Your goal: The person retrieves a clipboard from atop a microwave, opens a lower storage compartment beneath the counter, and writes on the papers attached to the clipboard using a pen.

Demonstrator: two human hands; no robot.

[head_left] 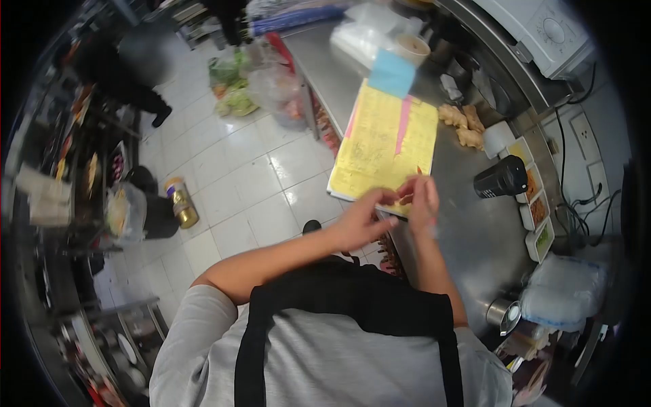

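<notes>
Yellow handwritten paper [380,142] with pink strips lies on the steel counter in front of me. A blue note [392,72] covers its far edge. My left hand [363,218] hovers over the paper's near edge, thumb and fingers apart, with nothing visible in it. Just right of it, my right hand [422,203] is raised over the paper's near right corner with its fingers bent together. A small orange tip [419,170] shows above those fingers; the rest of that thing is hidden, and the hand is slightly blurred.
Ginger [468,125], a black lidded cup [500,178] and white food trays [532,210] line the counter's right side. A metal pot [503,315] stands nearer me. Bagged vegetables [234,88] and a jar [182,202] are on the floor. Another person [119,74] stands at left.
</notes>
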